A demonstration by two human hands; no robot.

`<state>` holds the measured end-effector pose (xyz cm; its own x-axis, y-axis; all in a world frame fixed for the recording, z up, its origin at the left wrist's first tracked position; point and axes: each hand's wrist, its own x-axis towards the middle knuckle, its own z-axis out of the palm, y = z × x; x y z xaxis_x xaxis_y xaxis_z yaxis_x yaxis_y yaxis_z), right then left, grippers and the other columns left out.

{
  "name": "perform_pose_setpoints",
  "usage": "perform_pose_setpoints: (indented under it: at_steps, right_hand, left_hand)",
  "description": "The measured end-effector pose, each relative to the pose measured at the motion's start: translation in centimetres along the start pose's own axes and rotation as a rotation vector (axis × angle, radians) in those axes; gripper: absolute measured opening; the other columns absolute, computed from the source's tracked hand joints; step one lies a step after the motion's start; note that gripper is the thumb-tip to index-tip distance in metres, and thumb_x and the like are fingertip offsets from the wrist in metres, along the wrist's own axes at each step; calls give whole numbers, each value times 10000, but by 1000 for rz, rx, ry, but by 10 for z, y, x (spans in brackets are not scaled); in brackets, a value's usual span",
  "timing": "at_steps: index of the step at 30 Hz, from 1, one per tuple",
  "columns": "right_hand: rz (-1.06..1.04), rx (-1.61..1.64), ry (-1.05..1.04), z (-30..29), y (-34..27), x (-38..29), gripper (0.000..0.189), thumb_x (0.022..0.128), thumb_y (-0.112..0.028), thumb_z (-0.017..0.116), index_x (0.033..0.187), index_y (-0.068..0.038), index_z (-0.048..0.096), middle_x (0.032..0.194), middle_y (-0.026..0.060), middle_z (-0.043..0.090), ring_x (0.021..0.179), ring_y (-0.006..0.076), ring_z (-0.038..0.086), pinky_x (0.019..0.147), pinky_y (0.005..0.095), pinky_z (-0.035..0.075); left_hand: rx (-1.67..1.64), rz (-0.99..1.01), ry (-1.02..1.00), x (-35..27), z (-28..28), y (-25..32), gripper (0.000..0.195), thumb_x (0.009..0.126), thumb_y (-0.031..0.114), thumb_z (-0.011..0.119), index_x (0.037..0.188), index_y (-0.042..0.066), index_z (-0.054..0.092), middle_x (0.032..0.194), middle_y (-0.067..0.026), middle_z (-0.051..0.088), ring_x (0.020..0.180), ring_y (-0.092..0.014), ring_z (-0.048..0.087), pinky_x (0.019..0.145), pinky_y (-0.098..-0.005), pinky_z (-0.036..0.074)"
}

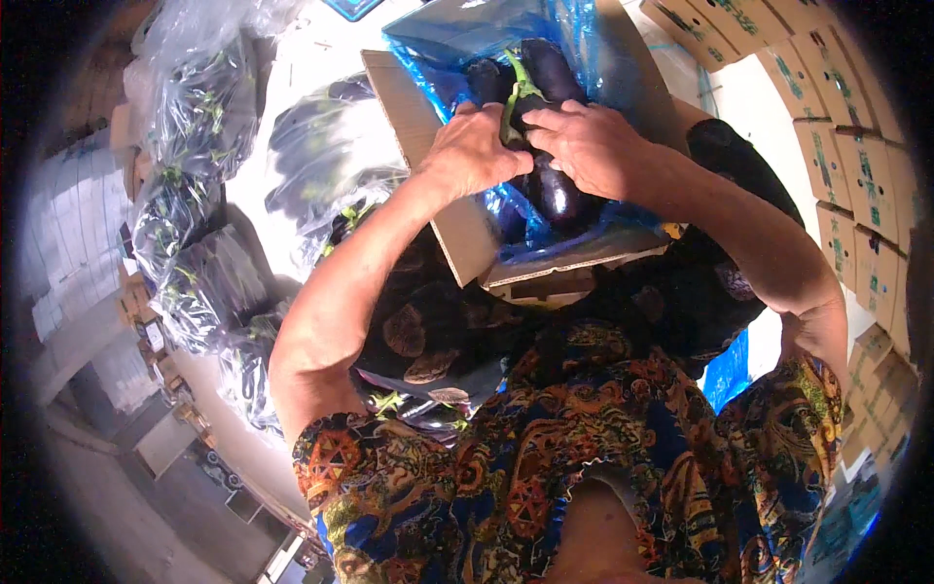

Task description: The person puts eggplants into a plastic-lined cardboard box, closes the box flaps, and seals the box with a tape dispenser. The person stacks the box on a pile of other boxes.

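An open cardboard box (456, 244) lined with blue plastic film (430, 44) stands before me and holds several dark purple eggplants. My left hand (478, 150) is inside the box, its fingers curled at the green stem (522, 80) of one eggplant. Against the same eggplant's upper part, my right hand (584, 150) rests with bent fingers. Below both hands lies a glossy eggplant (558, 197), and another eggplant (551, 66) is at the box's far side. The fingertips partly hide where they touch, so the firmness of either grip is unclear.
Clear plastic bags of eggplants (211, 277) line the floor on the left, with another bag (328, 160) beside the box. Stacked cardboard boxes (824, 157) with green print stand at the right. A blue object (728, 372) lies by my right side.
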<state>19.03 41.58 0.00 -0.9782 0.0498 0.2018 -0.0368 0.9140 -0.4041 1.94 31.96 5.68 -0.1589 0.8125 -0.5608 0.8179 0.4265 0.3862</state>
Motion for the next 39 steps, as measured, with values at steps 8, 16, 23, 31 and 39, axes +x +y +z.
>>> perform_pose_setpoints:
  at_steps: [8,16,23,31,39]
  right_hand:
    - [486,137,-105,-1,-4,23,484,825,-223,645,1209,19,477,1125,227,527,991,414,587,830,454,500]
    - [561,72,43,20,-7,34,631,686,-333,753,1122,54,512,1114,257,515,1049,415,546,879,478,482]
    - [556,84,-150,27,0,46,724,687,-280,702,1261,74,440,1199,276,512,1157,413,477,959,432,424]
    - [517,135,-142,-5,14,23,392,829,-242,630,1135,-5,564,991,210,635,903,409,611,810,444,489]
    - [-204,408,-420,-37,-25,-28,203,856,-234,567,784,-52,619,710,140,601,673,317,619,593,417,483]
  left_hand:
    - [-194,43,283,-19,-15,-4,586,736,320,668,1154,-66,530,1011,-277,639,979,-400,623,872,-424,481]
    - [-386,38,161,-26,-35,-23,703,763,277,666,1344,-47,438,1116,-197,639,1023,-229,607,913,-301,445]
    - [-405,194,235,-25,-31,-34,730,722,353,687,1304,-37,483,920,-206,653,851,-273,635,780,-334,486]
    - [-506,40,372,-57,-74,-7,718,743,355,663,1296,-68,487,1167,-222,605,1109,-276,557,989,-334,383]
    - [-786,57,458,-49,-66,-5,701,759,397,642,1297,-33,508,1151,-162,616,1126,-234,521,1028,-336,311]
